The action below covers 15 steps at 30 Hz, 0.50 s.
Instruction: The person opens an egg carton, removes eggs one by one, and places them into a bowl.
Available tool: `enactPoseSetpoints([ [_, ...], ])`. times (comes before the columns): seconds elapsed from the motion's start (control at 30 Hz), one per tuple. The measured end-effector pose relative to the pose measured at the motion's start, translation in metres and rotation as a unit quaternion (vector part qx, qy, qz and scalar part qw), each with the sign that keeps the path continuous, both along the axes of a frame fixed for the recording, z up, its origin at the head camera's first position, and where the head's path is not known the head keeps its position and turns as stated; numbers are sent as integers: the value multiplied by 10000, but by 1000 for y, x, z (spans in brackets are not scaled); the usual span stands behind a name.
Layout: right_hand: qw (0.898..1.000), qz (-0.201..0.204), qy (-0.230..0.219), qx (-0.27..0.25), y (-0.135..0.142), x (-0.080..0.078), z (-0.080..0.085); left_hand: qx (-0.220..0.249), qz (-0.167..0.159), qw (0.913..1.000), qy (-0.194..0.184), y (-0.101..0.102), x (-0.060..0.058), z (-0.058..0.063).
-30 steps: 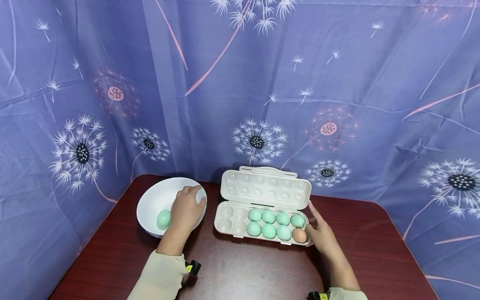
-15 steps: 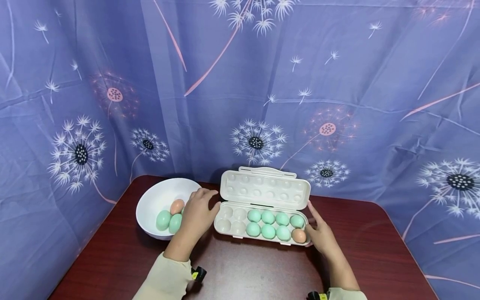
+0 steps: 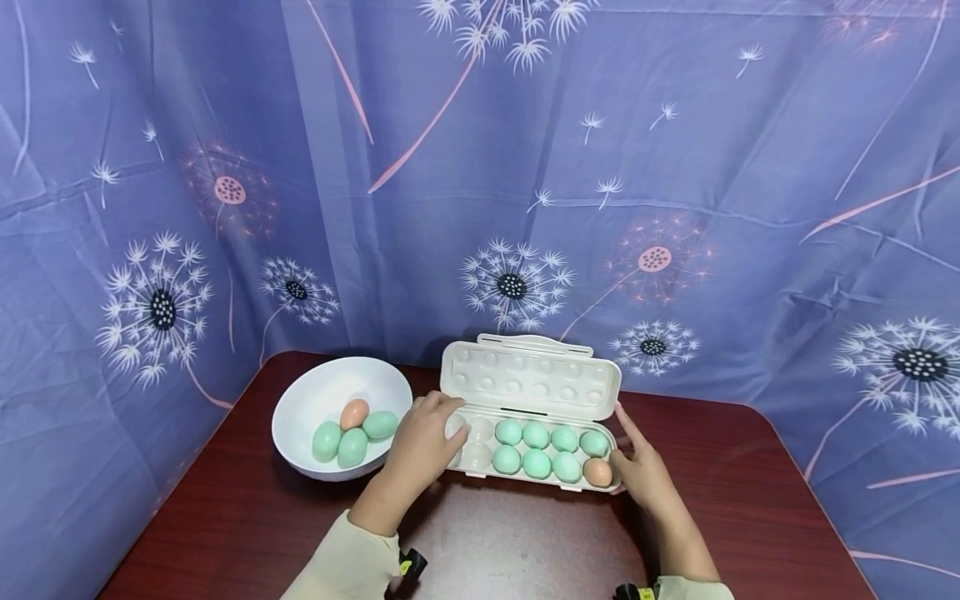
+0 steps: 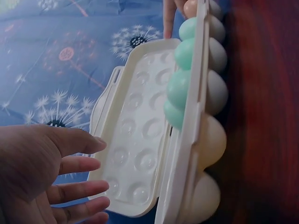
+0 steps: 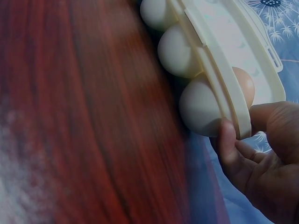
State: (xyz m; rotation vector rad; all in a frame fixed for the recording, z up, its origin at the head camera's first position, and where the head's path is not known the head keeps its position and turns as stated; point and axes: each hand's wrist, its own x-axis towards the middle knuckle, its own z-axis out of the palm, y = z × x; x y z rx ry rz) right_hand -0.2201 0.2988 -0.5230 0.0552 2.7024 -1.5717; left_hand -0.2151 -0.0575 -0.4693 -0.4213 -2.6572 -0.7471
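Note:
A cream plastic egg carton stands with its lid up on the table. Several pale green eggs and one brown egg fill its right part; two cups near its left end show bare. My left hand is over the carton's left end, hiding some cups; in the left wrist view its fingers are extended and hold nothing. At the other end my right hand grips the carton's rim, thumb and fingers on either side in the right wrist view.
Left of the carton stands a white bowl holding one brown egg and three green eggs. The dark red table ends at a blue dandelion-print curtain behind.
My left hand has moved right, out of the bowl and over to the carton's left end, uncovering the eggs in the bowl. The right hand keeps its place on the carton.

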Motion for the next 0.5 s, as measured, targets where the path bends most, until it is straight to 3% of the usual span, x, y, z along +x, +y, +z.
enactPoseSetpoints([
  [0.5,10000,3,43,64,0,0,-1,-242,-685,9972,149,32,10,-23],
])
